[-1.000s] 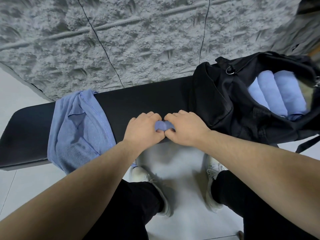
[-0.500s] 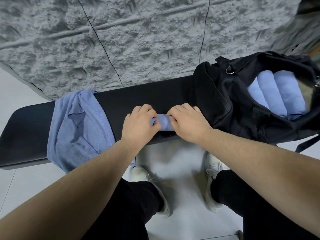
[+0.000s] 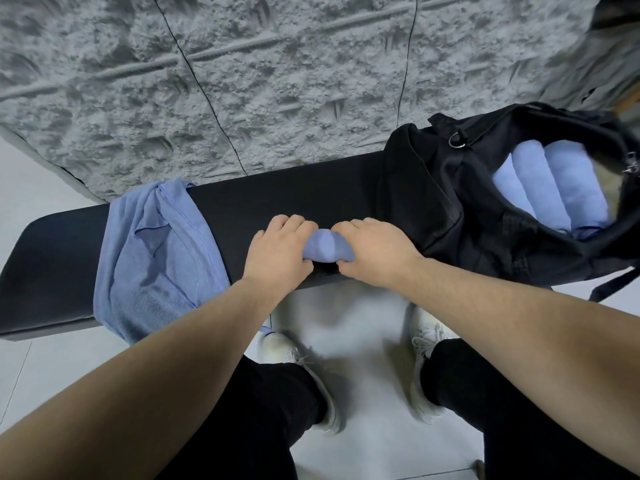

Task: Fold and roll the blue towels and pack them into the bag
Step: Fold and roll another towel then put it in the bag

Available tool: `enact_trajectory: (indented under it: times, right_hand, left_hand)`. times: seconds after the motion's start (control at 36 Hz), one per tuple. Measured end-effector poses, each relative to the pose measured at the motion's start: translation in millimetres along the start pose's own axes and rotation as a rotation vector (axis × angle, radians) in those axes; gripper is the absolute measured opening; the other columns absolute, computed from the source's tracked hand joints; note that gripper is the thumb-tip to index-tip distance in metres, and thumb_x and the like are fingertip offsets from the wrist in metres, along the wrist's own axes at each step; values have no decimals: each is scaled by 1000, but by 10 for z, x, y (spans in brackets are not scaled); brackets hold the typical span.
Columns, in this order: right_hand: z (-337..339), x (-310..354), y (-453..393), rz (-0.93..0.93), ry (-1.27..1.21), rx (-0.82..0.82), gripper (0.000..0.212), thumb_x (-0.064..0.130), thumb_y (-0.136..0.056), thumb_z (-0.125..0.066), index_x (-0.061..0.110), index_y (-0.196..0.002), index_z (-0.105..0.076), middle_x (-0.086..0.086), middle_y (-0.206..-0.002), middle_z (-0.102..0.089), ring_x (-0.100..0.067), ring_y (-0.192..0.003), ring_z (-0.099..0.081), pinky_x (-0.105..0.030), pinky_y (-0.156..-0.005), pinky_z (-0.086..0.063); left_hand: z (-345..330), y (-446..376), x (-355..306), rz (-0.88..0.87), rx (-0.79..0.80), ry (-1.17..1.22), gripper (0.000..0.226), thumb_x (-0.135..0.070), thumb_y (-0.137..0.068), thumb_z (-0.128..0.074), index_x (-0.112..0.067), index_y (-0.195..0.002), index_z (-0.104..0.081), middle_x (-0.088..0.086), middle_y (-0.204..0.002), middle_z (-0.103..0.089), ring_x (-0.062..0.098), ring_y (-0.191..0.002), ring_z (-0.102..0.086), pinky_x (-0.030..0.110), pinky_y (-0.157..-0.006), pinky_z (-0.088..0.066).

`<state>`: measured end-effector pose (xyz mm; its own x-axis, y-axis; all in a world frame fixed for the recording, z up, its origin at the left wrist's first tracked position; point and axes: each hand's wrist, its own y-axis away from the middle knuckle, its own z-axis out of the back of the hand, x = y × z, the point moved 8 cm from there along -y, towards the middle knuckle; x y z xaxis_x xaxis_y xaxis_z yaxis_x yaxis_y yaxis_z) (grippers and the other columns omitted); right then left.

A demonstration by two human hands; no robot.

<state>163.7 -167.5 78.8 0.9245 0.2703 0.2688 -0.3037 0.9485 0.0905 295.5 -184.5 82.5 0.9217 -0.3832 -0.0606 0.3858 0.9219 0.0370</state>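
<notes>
Both hands, left hand (image 3: 277,251) and right hand (image 3: 375,251), fingers curled on rolled towel (image 3: 327,245), apparently gripping, on bench (image 3: 270,199).

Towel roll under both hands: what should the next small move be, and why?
Probably lift the towel roll toward the open bag. Left hand and right hand already grip it, it looks fully rolled, and other rolls lie inside.
</notes>
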Motion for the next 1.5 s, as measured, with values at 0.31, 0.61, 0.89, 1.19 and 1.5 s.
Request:
enact_trajectory:
  times: [0.31, 0.61, 0.89, 1.19, 1.5]
  right_hand:
    - [84, -105, 90, -106, -386, 117, 82, 46, -80, -69, 35, -148, -24, 3, -109, -62, -21, -94, -60, -35, -80, -50]
    - [311, -191, 203, -127, -1116, 217, 86, 43, -83, -75, 46, -152, -22, 16, -144, -45, 1, -125, -50, -25, -108, -41]
    - [335, -235, 353, -192, -1290, 295, 70, 35, -93, -65, 45, -151, -27, 14, -138, -54, -6, -115, -62, -24, -96, -50]
    - [710, -440, 528, -244, -1430, 137, 54, 30, -96, -61, 40, -145, -38, 19, -115, -59, 3, -98, -62, -13, -80, -50]
    - [1159, -959, 912, -256, -1857, 63, 40, 22, -100, -55, 37, -137, -50, 1, -112, -66, -16, -82, -69, -36, -73, -59]
  left_hand:
    - [286, -6, -100, -168, -272, 91, 49, -14, -67, -73, -19, -115, -65, -2, -114, -63, 25, -114, -52, 42, -70, -52]
    - [636, 15, -453, -302, -454, 130, 42, -20, -75, -73, -17, -116, -65, -2, -126, -62, 23, -130, -49, 33, -75, -43]
    - [649, -32, -607, -275, -389, 258, 52, -1, -74, -72, -12, -124, -62, 4, -138, -56, 24, -138, -43, 46, -99, -46]
    - [923, -190, -1018, -296, -410, 275, 51, 4, -74, -66, -12, -123, -63, 4, -136, -56, 23, -128, -51, 38, -89, -48]
    - [1204, -475, -1807, -376, -400, 364, 53, -5, -76, -52, -19, -127, -58, -5, -140, -51, 17, -129, -47, 38, -96, -44]
